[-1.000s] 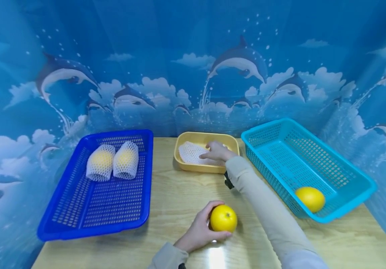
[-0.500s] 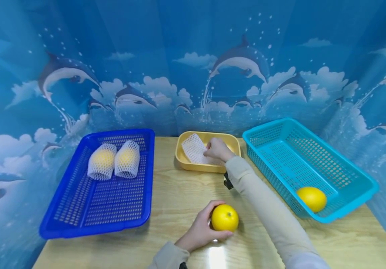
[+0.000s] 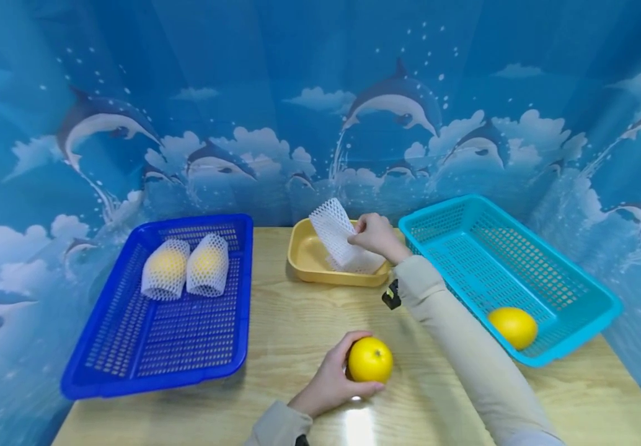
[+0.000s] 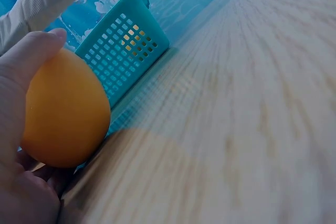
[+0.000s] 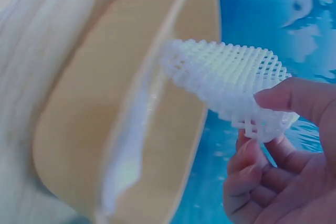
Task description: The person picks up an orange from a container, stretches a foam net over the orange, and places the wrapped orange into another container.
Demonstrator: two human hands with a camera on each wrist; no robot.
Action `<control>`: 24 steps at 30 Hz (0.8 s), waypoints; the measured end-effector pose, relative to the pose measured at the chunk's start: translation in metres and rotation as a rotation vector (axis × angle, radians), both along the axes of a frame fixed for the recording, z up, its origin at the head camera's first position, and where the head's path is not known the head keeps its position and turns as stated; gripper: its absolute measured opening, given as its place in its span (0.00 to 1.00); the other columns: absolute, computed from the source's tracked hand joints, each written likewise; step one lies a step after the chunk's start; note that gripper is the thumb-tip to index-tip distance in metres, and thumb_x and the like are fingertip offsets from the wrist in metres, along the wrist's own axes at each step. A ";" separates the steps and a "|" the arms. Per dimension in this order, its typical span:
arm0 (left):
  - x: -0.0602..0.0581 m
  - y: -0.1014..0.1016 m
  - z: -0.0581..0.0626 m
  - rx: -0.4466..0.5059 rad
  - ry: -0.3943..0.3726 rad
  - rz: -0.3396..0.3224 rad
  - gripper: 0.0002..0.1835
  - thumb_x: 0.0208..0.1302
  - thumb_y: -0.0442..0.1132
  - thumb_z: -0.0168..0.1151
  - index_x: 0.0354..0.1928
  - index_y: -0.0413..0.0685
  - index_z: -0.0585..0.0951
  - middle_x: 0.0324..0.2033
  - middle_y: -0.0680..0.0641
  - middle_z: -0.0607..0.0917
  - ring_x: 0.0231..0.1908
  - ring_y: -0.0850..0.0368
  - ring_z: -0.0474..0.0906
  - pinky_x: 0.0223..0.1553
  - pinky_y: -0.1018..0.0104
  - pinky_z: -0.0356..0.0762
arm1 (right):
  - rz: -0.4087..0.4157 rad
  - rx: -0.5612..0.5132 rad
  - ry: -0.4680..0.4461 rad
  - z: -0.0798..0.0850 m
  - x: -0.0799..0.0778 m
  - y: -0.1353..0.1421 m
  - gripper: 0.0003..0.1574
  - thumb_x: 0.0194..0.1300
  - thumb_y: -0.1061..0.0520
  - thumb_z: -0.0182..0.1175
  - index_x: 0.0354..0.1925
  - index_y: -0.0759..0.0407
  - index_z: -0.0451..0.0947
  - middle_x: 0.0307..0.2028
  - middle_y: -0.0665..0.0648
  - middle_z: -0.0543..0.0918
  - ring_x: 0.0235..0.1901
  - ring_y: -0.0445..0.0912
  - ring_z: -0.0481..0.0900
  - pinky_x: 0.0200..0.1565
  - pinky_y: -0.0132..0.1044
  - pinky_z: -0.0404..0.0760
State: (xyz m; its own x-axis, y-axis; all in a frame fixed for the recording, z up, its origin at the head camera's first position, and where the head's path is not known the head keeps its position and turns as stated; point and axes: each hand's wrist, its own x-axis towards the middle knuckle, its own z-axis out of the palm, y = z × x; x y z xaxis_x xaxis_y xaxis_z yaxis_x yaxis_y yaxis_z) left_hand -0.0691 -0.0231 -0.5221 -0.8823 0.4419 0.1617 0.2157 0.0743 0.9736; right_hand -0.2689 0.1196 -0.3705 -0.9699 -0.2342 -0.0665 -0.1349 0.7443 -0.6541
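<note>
On the left, the blue basket (image 3: pixel 186 347) holds two netted fruits (image 3: pixel 165 270), their skins veiled by white mesh. Next, the left hand (image 3: pixel 333 381) is clamped round a yellow fruit (image 3: pixel 371 360), hiding its left side; whether that fruit touches the surface (image 3: pixel 276 310) is hard to tell. Beyond it stands the yellow tray (image 3: pixel 305 251), its right end covered by the right hand (image 3: pixel 377 235), which pinches a white foam net (image 3: pixel 331 226) tilted above it. More netting inside is too blurred to count. The right sleeve (image 3: pixel 465 334) blocks part of the teal basket (image 3: pixel 454 248), whose near rim partly hides another fruit (image 3: pixel 514 326).
</note>
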 end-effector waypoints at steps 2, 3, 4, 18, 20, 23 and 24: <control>0.000 0.000 0.001 -0.013 -0.013 0.007 0.45 0.48 0.45 0.80 0.68 0.53 0.68 0.59 0.56 0.76 0.56 0.58 0.75 0.58 0.61 0.73 | -0.012 -0.032 -0.012 0.008 0.005 0.004 0.11 0.64 0.57 0.64 0.29 0.59 0.73 0.26 0.56 0.73 0.25 0.48 0.68 0.32 0.42 0.71; 0.000 0.000 0.001 -0.016 -0.018 0.010 0.45 0.47 0.45 0.80 0.68 0.54 0.68 0.60 0.56 0.76 0.56 0.58 0.75 0.59 0.61 0.73 | -0.016 -0.052 -0.015 0.012 0.008 0.006 0.11 0.64 0.57 0.64 0.30 0.59 0.72 0.26 0.57 0.73 0.26 0.49 0.68 0.32 0.42 0.71; 0.000 0.000 0.002 -0.019 -0.021 0.012 0.46 0.47 0.45 0.80 0.69 0.54 0.67 0.60 0.56 0.75 0.57 0.58 0.75 0.59 0.60 0.72 | -0.021 -0.069 -0.013 0.016 0.011 0.008 0.12 0.64 0.57 0.64 0.31 0.60 0.71 0.27 0.57 0.72 0.26 0.49 0.67 0.32 0.42 0.71; 0.001 -0.002 0.004 -0.048 -0.032 0.025 0.46 0.48 0.48 0.80 0.69 0.54 0.66 0.61 0.56 0.75 0.57 0.58 0.74 0.59 0.59 0.72 | -0.027 -0.158 0.200 0.054 0.075 0.024 0.09 0.61 0.59 0.61 0.33 0.60 0.70 0.32 0.59 0.79 0.24 0.50 0.73 0.25 0.41 0.71; 0.000 -0.002 0.004 -0.035 -0.033 0.031 0.48 0.48 0.48 0.80 0.70 0.53 0.65 0.62 0.54 0.74 0.58 0.58 0.73 0.60 0.58 0.70 | -0.030 -0.193 0.224 0.058 0.085 0.025 0.09 0.60 0.60 0.61 0.33 0.60 0.69 0.32 0.59 0.80 0.23 0.50 0.74 0.25 0.41 0.72; -0.003 -0.003 0.006 0.081 -0.095 0.020 0.43 0.57 0.45 0.73 0.71 0.47 0.62 0.65 0.47 0.73 0.62 0.54 0.70 0.65 0.54 0.64 | -0.046 -0.216 0.250 0.061 0.100 0.029 0.09 0.59 0.60 0.61 0.33 0.59 0.70 0.31 0.58 0.81 0.24 0.51 0.74 0.26 0.41 0.73; -0.004 -0.003 0.008 0.125 -0.128 0.018 0.39 0.62 0.44 0.67 0.72 0.45 0.61 0.65 0.45 0.72 0.63 0.52 0.69 0.66 0.53 0.62 | -0.051 -0.216 0.261 0.061 0.104 0.030 0.09 0.59 0.61 0.62 0.33 0.59 0.70 0.30 0.58 0.81 0.25 0.51 0.74 0.27 0.42 0.73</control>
State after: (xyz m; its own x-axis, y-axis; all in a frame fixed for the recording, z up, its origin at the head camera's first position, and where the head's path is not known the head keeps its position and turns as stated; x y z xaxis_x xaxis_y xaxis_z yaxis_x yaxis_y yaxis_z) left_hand -0.0732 -0.0263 -0.5144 -0.9068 0.4094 0.1003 0.0892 -0.0461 0.9949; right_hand -0.1647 0.1493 -0.3093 -0.9586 -0.1662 0.2314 -0.2845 0.6024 -0.7458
